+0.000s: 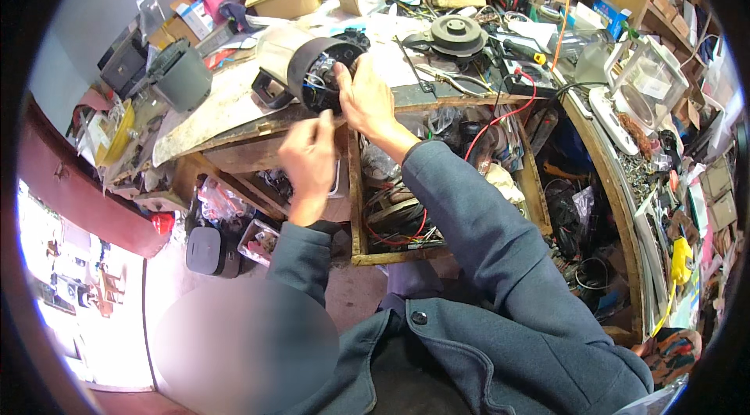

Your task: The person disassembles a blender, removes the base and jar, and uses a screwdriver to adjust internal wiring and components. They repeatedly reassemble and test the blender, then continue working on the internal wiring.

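Note:
On the near edge of the workbench (pixel 195 126), a cream-coloured appliance body with a dark handle (pixel 269 52) lies tilted on its side. Its black-rimmed end is open toward me, and wires and parts show inside. My right hand (pixel 367 99) grips this rim from the right, its thumb at the opening. Just below the rim is my left hand (pixel 307 161), its fingers curled together and apart from the appliance. Whatever it pinches, if anything, is too small or hidden to make out.
Below the bench edge, an open wooden drawer (pixel 359 204) holds cables and bags. A round grey disc-shaped part (pixel 457 34) lies behind, to the right. A dark bin (pixel 180 75) stands left. A red cable (pixel 500 114) hangs over the drawer; clutter covers the right-hand bench (pixel 625 181).

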`<state>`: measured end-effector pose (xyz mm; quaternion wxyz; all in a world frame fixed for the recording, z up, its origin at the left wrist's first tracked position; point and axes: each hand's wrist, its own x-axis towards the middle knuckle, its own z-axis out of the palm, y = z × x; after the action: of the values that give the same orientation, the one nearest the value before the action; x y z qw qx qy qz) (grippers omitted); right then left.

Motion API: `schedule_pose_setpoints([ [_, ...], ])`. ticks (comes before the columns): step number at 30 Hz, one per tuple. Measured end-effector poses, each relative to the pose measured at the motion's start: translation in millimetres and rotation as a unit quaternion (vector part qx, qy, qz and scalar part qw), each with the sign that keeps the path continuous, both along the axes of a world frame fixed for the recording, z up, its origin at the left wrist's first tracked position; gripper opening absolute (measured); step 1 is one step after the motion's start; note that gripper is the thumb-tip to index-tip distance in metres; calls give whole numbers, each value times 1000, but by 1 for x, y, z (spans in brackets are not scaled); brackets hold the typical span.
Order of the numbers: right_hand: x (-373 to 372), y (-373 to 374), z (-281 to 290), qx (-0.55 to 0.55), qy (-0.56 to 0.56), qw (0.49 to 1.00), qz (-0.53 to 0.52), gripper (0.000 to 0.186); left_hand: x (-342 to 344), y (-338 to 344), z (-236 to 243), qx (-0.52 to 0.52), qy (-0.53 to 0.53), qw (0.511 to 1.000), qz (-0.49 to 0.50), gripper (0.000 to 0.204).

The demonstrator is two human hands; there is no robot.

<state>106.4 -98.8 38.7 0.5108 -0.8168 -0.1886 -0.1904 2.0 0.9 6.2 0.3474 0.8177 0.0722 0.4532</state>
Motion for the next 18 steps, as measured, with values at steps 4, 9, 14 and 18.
schedule_pose_setpoints([
  [4,0,-6,-4,17,14,1000,-10,52,33,-27,-6,-504,65,823,-254,31],
  [9,-2,0,-3,22,7,1000,-8,54,69,-36,-12,-677,-4,699,-230,24],
  [14,-8,-10,1,28,-33,999,-12,49,84,-30,-16,-717,10,638,-281,31],
  [18,-29,-40,-10,150,-25,988,-41,45,79,-17,-20,-672,106,664,-310,36],
])
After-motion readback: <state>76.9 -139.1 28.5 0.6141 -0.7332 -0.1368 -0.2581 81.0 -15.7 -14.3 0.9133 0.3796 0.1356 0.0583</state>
